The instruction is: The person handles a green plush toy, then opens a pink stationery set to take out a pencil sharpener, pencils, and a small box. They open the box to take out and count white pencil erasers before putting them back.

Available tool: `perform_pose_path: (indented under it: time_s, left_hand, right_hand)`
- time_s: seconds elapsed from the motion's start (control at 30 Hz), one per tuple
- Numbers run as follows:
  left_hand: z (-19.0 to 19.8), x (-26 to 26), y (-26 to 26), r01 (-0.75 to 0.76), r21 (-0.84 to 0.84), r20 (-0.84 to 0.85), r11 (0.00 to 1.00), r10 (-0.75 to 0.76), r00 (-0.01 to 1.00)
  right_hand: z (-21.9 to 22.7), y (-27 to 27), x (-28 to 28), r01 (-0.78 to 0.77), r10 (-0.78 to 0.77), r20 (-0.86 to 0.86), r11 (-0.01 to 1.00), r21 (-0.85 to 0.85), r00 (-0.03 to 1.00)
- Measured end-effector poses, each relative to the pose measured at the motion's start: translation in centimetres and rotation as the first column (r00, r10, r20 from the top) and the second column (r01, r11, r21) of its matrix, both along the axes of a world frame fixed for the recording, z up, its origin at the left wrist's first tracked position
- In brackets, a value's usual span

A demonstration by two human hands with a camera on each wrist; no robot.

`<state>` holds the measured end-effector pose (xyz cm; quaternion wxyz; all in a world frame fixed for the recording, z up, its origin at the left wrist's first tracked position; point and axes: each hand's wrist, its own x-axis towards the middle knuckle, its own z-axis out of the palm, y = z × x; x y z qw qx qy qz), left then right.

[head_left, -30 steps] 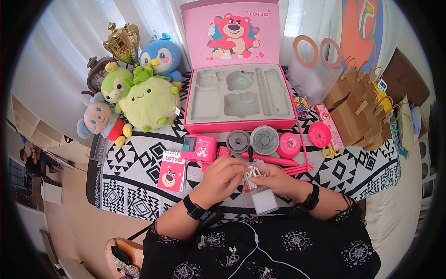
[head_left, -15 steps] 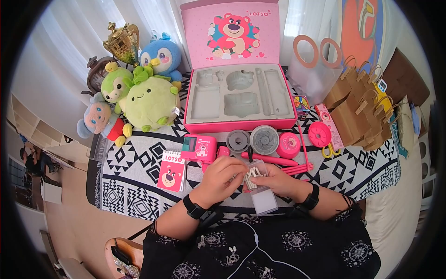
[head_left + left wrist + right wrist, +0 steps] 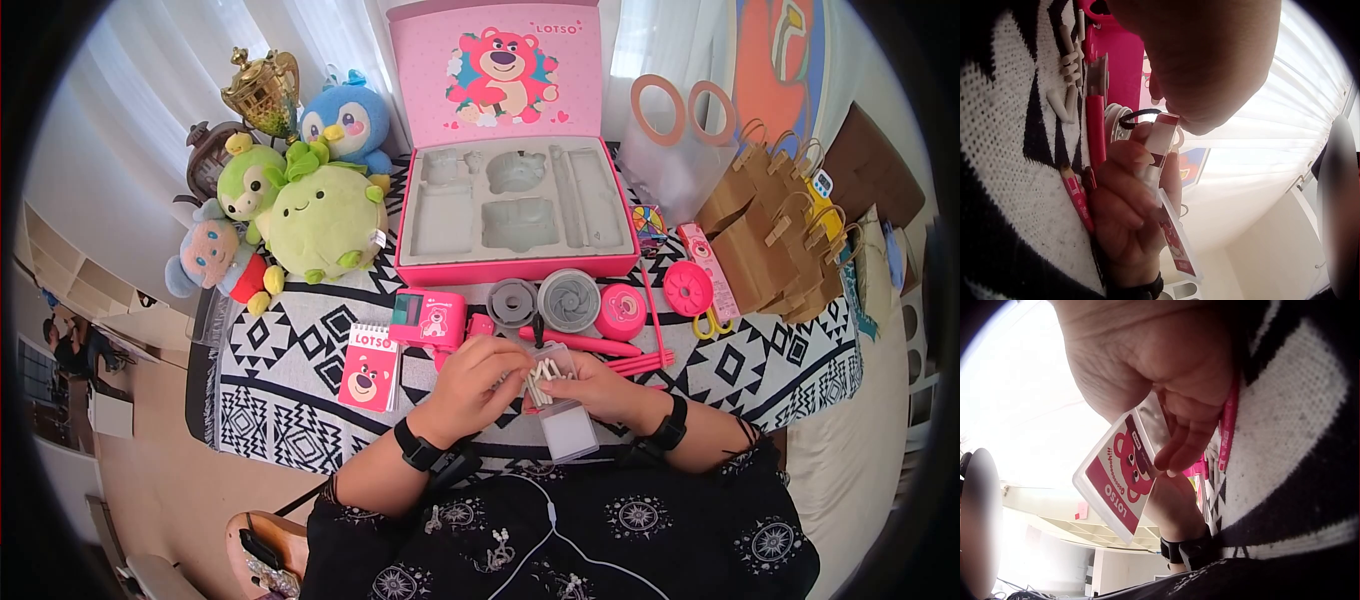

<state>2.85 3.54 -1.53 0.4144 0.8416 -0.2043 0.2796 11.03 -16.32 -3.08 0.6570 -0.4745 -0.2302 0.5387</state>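
My right hand (image 3: 597,388) holds a small clear plastic box (image 3: 552,362) filled with short white sticks (image 3: 543,378), its fingers curled round the side. The hinged lid (image 3: 569,432) hangs down toward me; a pink LOTSO bear label (image 3: 1124,478) shows on it in the right wrist view. My left hand (image 3: 475,385) is bent in at the box's left side, with its fingertips right at the box. Whether they pinch a stick I cannot tell. Several loose white sticks (image 3: 1070,69) lie on the patterned cloth in the left wrist view, beyond a pink pencil-like stick (image 3: 1077,199).
Behind my hands are a pink desk device (image 3: 436,318), two grey round parts (image 3: 570,302), a pink dome (image 3: 621,312) and pink rods (image 3: 645,363). A LOTSO notebook (image 3: 369,378) lies left. Farther back stand an open pink gift box (image 3: 515,268), plush toys (image 3: 318,222) and paper bags (image 3: 770,235).
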Motion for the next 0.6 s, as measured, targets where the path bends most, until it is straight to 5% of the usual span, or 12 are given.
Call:
perform_pose_path:
  time_s: [0.6]
  left_hand:
    - [0.1,0.09,-0.05,0.006,0.01,-0.011,1.0,-0.006,1.0]
  right_hand:
    - [-0.21,-0.05,0.04,-0.001,0.001,0.007,1.0,0.014,1.0]
